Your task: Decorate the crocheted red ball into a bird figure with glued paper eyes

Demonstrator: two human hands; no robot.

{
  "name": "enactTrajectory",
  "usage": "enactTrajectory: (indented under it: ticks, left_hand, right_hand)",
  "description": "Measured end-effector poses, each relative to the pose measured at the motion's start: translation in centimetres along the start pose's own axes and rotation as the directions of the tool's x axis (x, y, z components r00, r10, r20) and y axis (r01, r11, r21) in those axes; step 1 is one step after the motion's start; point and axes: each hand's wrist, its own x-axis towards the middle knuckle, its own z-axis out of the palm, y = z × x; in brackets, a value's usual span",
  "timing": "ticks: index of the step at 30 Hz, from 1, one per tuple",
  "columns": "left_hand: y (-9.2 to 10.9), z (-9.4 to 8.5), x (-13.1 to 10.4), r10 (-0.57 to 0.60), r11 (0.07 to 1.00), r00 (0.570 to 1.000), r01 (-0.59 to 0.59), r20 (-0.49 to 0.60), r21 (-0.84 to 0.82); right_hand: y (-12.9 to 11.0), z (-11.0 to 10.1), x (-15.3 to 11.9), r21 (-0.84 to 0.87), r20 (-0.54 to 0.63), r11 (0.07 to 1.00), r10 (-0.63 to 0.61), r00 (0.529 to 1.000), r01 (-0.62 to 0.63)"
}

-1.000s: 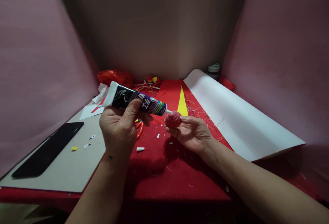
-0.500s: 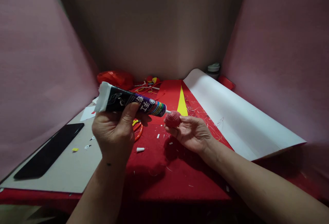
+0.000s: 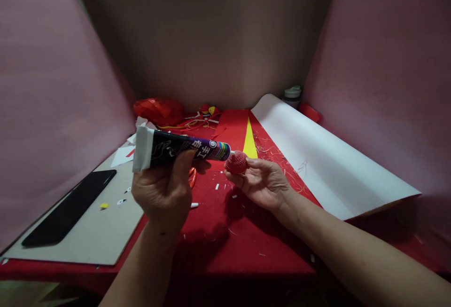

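My left hand (image 3: pixel 169 182) is closed round a black and purple glue tube (image 3: pixel 176 149), held nearly level with its white end at the left. The tube's thin nozzle points right and meets the upper left of a small red textured ball (image 3: pixel 237 162). Between thumb and fingers, my right hand (image 3: pixel 266 180) pinches that ball from its right side. Whether glue is coming out is too small to tell. Below the left hand, a small white cap (image 3: pixel 194 205) lies on the red cloth, partly hidden. Red scissor handles (image 3: pixel 192 177) show behind the left hand.
A dark phone (image 3: pixel 70 208) rests on a grey board (image 3: pixel 95 246) at the left. On the right lies a large curled white sheet (image 3: pixel 327 156). Red card (image 3: pixel 232 123), a yellow strip (image 3: pixel 249 140), a red plastic bag (image 3: pixel 158 110) and paper scraps are farther back.
My left hand and the tube have shifted slightly right, and the tube is more level. The nozzle has moved a little along the ball's top. My right hand has barely moved.
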Motion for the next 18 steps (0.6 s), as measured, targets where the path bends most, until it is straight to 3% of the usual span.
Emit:
enactTrajectory:
  ticks: [6,11,16,18]
  left_hand:
    - [0.0,0.2,-0.5,0.059,0.984,0.997,-0.049,-0.055,0.170]
    - [0.0,-0.7,-0.8,0.237,0.833,0.972,-0.200,-0.004,0.516]
    - [0.2,-1.3,-1.0,0.372,0.791,0.926,-0.354,0.066,0.499]
    - [0.5,-1.2,-1.1,0.338,0.831,0.941,-0.308,0.020,0.462]
  right_hand:
    - [0.0,0.5,-0.3,0.047,-0.018,0.999,0.015,1.000,-0.014]
    - [0.1,1.0,-0.6,0.102,-0.032,0.995,0.002,0.999,0.001]
    - [0.1,0.9,-0.6,0.114,-0.029,0.993,-0.012,1.000,0.015]
    - [0.1,0.7,-0.5,0.108,-0.027,0.994,-0.009,1.000,0.012]
